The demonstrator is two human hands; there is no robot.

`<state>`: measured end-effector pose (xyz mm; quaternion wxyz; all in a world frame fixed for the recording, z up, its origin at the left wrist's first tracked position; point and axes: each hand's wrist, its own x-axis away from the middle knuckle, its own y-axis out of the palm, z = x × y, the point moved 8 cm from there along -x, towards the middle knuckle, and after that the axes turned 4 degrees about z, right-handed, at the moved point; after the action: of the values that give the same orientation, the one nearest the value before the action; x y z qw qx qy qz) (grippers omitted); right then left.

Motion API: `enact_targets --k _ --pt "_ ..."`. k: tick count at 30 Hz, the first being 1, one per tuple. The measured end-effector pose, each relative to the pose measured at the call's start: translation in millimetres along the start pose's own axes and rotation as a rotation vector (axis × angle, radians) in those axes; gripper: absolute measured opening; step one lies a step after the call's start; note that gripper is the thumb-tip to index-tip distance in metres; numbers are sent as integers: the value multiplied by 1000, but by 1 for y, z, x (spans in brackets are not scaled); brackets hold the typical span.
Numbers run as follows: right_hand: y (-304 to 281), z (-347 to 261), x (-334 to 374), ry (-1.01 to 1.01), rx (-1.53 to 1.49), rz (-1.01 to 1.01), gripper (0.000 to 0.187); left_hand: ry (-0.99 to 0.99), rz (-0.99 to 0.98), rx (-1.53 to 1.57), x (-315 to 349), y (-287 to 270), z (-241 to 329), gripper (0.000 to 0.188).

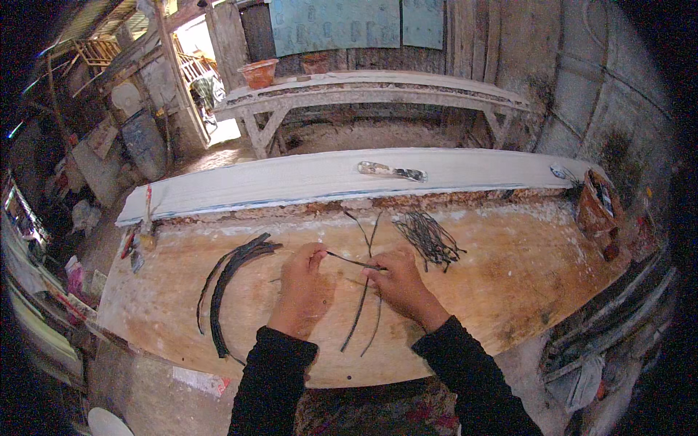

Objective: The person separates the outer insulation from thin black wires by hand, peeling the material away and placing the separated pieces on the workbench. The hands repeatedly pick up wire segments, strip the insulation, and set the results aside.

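Observation:
A thin dark strip (347, 259) is stretched between my hands above the wooden tabletop (502, 291). My left hand (300, 287) pinches its left end, fingers closed. Closed too, my right hand (401, 285) grips it further right with thumb and forefinger. Under and beside the right hand lie a few loose dark strips (354, 320), some running toward me and some away. Left of my left hand rests a curved bundle of dark strips (222, 298). A tangled pile of thin dark strips (429, 238) sits just beyond my right hand.
Along the table's far side runs a long white board (276, 178) with a stained knife-like tool (392, 172) on it. A brush (147, 218) stands at the left end, a reddish-brown container (598, 203) at the right. Behind is a bench (378, 91) bearing an orange pot (259, 73).

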<state>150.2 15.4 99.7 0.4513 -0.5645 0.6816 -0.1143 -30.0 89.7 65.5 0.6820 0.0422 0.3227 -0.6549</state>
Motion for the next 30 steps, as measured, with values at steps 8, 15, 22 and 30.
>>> enact_targets --k 8,15,22,30 --pt "12 39 13 540 -661 -188 26 43 -8 -107 -15 -18 3 12" --pt "-10 67 1 363 -1606 -59 21 170 -128 -38 -13 -6 15 12" --pt "-38 88 -2 293 -1704 324 31 -189 -219 130 5 12 -10 10" --pt "22 67 5 507 -1312 50 9 -760 -329 861 36 51 8 5"
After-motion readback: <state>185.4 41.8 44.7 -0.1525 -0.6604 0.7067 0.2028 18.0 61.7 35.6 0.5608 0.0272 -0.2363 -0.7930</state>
